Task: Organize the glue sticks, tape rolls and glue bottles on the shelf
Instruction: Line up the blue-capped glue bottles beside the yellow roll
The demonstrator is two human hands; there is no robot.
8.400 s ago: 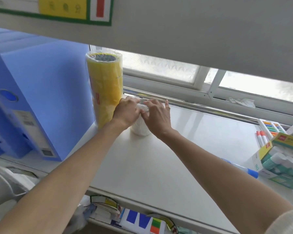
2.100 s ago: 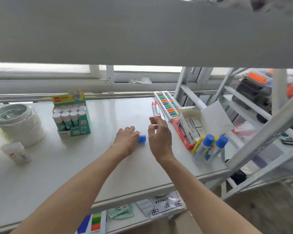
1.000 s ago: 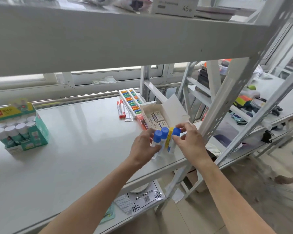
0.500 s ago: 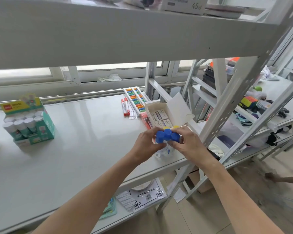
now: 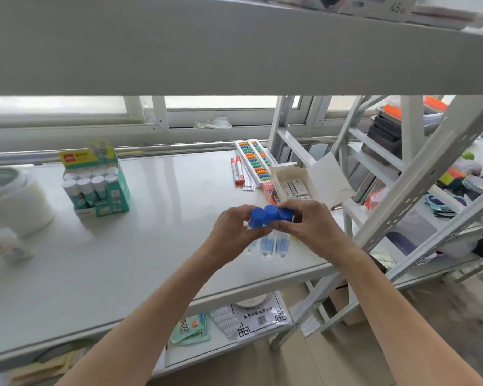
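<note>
Three clear glue bottles with blue caps [image 5: 269, 215] hang together above the white shelf [image 5: 123, 260], held between both hands. My left hand [image 5: 232, 232] grips them from the left, my right hand [image 5: 310, 227] from the right, fingers curled round the caps. A green display box of glue sticks [image 5: 95, 182] stands at the back left. A wrapped stack of white tape rolls [image 5: 9, 199] sits at the far left, with a small white glue bottle [image 5: 6, 243] blurred in front of it.
Red markers [image 5: 237, 171], a bead abacus [image 5: 254, 162] and an open white box [image 5: 299, 185] lie at the shelf's right end. A steel upright [image 5: 430, 174] rises right of my hands. The shelf above [image 5: 234, 45] overhangs. Papers lie on the lower shelf [image 5: 251, 319].
Both hands lifted the three blue-capped bottles off the shelf's right end and carried them slightly left; the view swung left, bringing the tape rolls into sight.
</note>
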